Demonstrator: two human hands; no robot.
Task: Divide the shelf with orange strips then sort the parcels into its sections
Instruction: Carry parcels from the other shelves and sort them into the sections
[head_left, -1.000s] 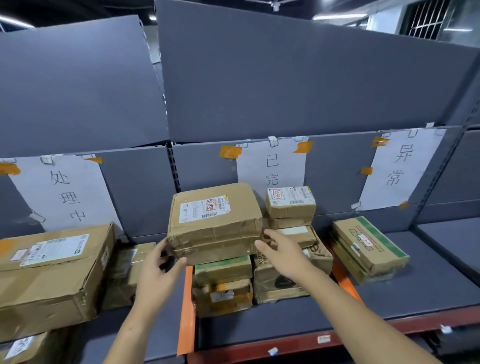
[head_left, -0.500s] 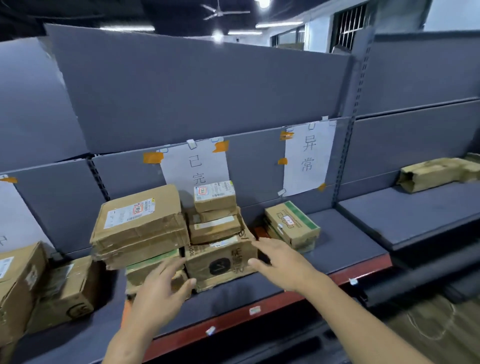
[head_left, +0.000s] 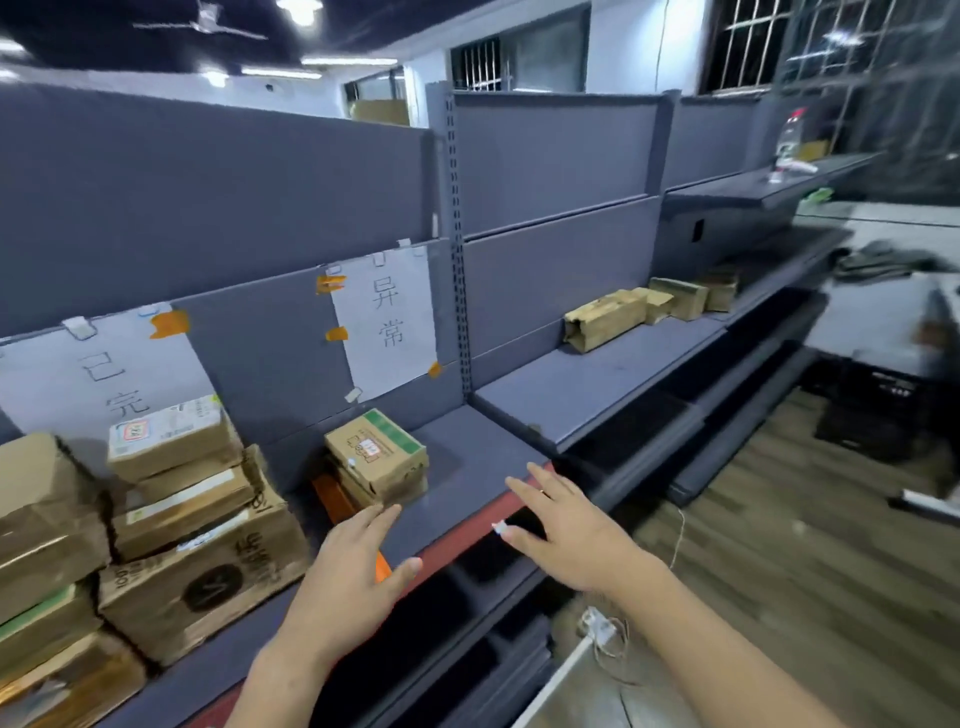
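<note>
Now both hands, left hand (head_left: 347, 566) and right hand (head_left: 566, 530), spread, empty, above shelf (head_left: 467, 467).

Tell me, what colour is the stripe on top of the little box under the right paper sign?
Green, on the little box; the head view shows it.

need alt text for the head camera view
Two open hands, left and right, hover over a grey shelf's red front edge, holding nothing. Stacked cardboard parcels sit left; a green-striped box lies beside an orange strip.
</note>
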